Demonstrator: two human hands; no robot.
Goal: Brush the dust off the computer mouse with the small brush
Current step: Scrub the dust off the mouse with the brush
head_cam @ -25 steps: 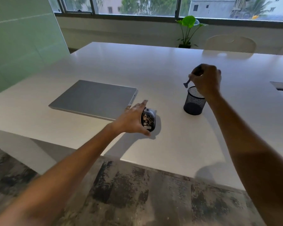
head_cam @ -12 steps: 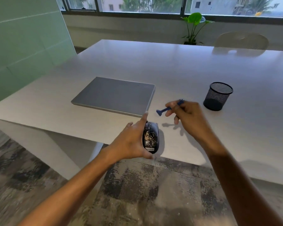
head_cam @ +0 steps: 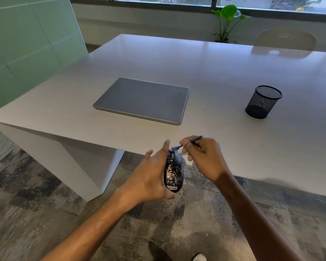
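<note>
Now the left hand (head_cam: 149,176) cradles the computer mouse (head_cam: 174,171) in the air just off the table (head_cam: 215,76) edge, fingers wrapped along its left flank. Its long axis runs away from the person, logo end nearest. The right hand (head_cam: 203,159) pinches the small brush (head_cam: 184,145) like a pen, head angled down-left onto the mouse's far end by the wheel, so the sweep likely runs back along that axis. Actual bristle contact is too small to confirm, and the mouse's left side and underside are hidden by the palm. White specks cover its top.
</note>
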